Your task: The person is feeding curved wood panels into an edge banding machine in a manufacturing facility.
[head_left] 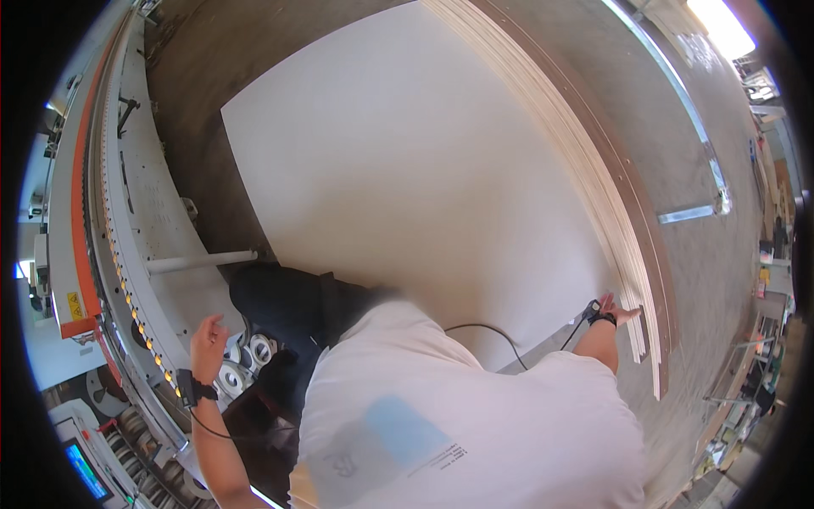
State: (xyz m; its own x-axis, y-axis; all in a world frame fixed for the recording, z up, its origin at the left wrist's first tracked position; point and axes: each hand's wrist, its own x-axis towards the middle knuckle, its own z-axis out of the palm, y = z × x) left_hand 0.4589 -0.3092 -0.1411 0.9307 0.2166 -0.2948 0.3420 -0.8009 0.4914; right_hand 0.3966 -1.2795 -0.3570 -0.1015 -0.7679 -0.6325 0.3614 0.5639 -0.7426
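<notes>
A large white-faced board [407, 170] lies in front of me on top of a stack of boards, whose pale layered edges [551, 127] show along the right side. At the stack's near right corner is my right hand [617, 312], fingers spread, touching the board edges. My left hand [208, 343] is raised on the left, beside the long machine [144, 212]. Its fingers are loosely bent and apart, with nothing visible in them. Below it sit several white rolls [246, 360]. Both wrists wear black straps with a small device and cable.
The machine's orange-edged beam and row of yellow rollers [136, 318] run along my left. A white bar [203, 261] juts from it toward the stack. A lit screen [85, 471] is at lower left. On the right, a metal frame [691, 212] lies on the floor, with shelving beyond.
</notes>
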